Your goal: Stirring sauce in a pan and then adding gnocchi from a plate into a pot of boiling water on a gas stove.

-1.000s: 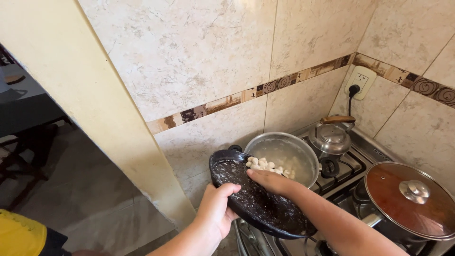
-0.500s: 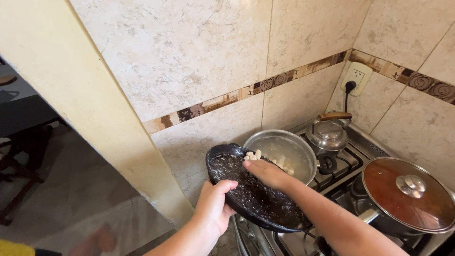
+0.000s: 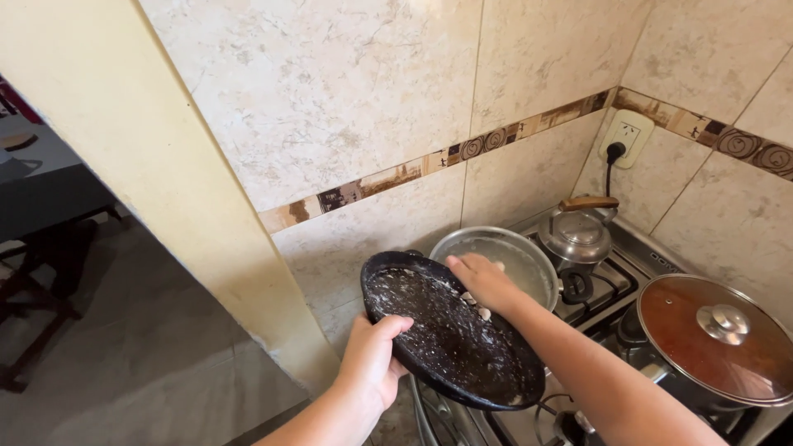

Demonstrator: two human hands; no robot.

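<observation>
Home kitchen: gas stove [image 3: 611, 285] with kettle [image 3: 575, 237], lidded pot [image 3: 712, 347], tiled wall [image 3: 413, 107], wall socket [image 3: 624, 139].

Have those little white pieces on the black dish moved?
Yes. Most of the small white pieces have gone over the oval black dish's rim, toward the round metal pot.

The white pieces [image 3: 477, 306] heaped on the black dish [image 3: 450, 339] are nearly gone; the right hand [image 3: 483, 281] has swept to its rim.
</observation>
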